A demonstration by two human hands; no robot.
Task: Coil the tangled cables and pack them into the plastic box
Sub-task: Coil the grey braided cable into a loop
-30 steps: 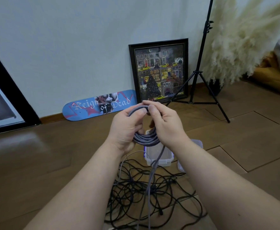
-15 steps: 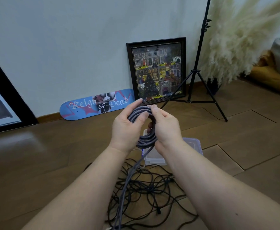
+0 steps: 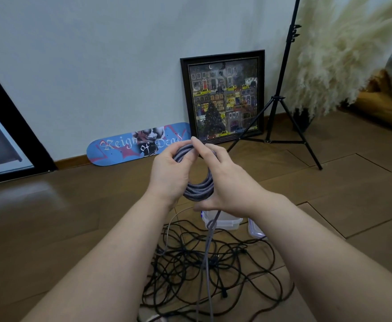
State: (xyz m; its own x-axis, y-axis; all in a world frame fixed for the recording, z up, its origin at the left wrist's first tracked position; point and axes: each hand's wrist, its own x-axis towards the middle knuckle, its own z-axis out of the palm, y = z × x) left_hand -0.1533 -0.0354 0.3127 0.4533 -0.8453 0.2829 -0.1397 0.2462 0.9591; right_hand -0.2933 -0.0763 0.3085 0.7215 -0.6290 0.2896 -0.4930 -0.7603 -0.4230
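Held the grey coil (image 3: 197, 184) up above the plastic box (image 3: 223, 220), left hand (image 3: 169, 175) and right hand (image 3: 225, 182) fingers curled tight on it. Added another loop since before. Black cables (image 3: 213, 263) waiting, tangled, just before the box.

"Reign of Dead", seemingly, on skateboard deck (image 3: 111, 152)

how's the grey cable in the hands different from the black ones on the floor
The grey braided cable is wound in neat loops held up by the left hand and right hand; the black cables sprawl tangled on the floor. Grey looks thicker, black thinner. Neither is in the plastic box yet.
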